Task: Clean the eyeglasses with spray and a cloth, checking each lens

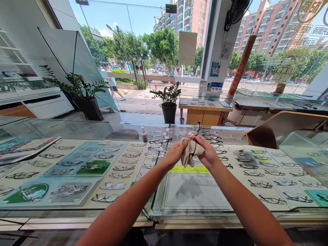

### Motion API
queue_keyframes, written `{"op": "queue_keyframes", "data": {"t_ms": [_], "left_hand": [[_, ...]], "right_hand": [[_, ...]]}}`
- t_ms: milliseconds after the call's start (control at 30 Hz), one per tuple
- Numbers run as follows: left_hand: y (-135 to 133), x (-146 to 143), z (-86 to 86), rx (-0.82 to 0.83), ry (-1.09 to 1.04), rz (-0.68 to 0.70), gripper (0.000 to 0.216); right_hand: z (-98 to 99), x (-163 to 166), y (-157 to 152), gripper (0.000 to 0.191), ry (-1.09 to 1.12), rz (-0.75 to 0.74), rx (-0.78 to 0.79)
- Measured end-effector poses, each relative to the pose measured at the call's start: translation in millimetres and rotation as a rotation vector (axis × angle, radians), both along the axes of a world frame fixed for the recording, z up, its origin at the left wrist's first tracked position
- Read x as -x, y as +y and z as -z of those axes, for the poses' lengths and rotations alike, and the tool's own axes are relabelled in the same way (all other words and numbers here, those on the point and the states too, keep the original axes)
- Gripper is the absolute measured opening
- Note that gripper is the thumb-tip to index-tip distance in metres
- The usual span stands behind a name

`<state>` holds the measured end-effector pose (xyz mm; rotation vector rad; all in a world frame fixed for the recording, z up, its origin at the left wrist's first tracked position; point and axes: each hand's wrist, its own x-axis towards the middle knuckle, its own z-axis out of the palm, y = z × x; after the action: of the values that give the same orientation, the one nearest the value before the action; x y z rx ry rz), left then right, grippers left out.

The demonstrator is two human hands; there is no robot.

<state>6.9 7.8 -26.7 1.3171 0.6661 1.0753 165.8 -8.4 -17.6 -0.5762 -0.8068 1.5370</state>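
Observation:
Both my hands are raised together above a glass display counter (77, 212). My left hand (175, 152) pinches a crumpled beige cloth (189, 153) against a pair of clear-lensed glasses (194, 130). My right hand (208, 153) is closed on the glasses' frame and the cloth from the other side. The lenses stick up just above my fingers, with a dark temple arm running down between my hands.
Under the counter glass lie rows of several spectacle frames (120, 167) on trays and coloured mats. A small white spray bottle (144, 135) stands on the counter. A tilted mirror (279, 128) sits at right. Potted plants (169, 102) and a wooden desk (205, 111) stand by the shop window.

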Motion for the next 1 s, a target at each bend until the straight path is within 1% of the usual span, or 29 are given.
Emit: {"op": "queue_keyframes", "data": {"t_ms": [100,200,333,433,500,567,633,667,733,833,900,1000], "left_hand": [[1.6,2.1,1.3,0.101,-0.029,0.01,0.064],[3.7,4.7,0.8,0.184,-0.033,-0.043,0.064],[10.6,8.0,-0.8,0.237,-0.077,-0.097,0.066],[14.2,9.1,-2.2,0.235,-0.124,-0.154,0.059],[12.3,6.7,-1.9,0.212,-0.147,-0.16,0.057],[6.2,0.7,1.1,0.174,-0.16,-0.128,0.058],[-2.4,-8.1,7.6,0.123,-0.142,-0.087,0.062],[-7.0,-12.9,11.6,0.092,-0.115,-0.068,0.063],[-15.4,-21.2,19.5,0.029,-0.05,-0.057,0.064],[-24.4,-27.3,25.0,-0.046,0.037,-0.052,0.065],[-27.4,-26.8,22.6,-0.108,0.099,-0.026,0.068],[-27.4,-21.4,12.6,-0.216,0.217,0.031,0.075]], "right_hand": [[-1.4,-7.6,2.7,0.025,-0.004,0.02,0.005],[-2.8,-15.3,6.0,0.018,0.002,0.054,-0.005],[-6.1,-20.4,8.2,0.019,-0.017,0.085,-0.054],[-7.2,-18.2,6.6,0.02,-0.124,0.205,-0.138],[-5.7,-13.6,3.4,0.019,-0.282,0.343,-0.21],[-2.1,-6.8,-1.7,0.016,-0.502,0.505,-0.302],[3.1,1.3,-7.5,0.014,-0.698,0.662,-0.41],[5.9,5.3,-10.1,0.012,-0.749,0.728,-0.455],[10.8,11.9,-13.8,0.011,-0.786,0.81,-0.505],[13.8,15.0,-15.1,0.012,-0.823,0.867,-0.504],[11.9,11.7,-14.3,0.012,-0.843,0.913,-0.499],[3.6,-0.6,-11.3,0.013,-0.857,0.986,-0.524]]}}
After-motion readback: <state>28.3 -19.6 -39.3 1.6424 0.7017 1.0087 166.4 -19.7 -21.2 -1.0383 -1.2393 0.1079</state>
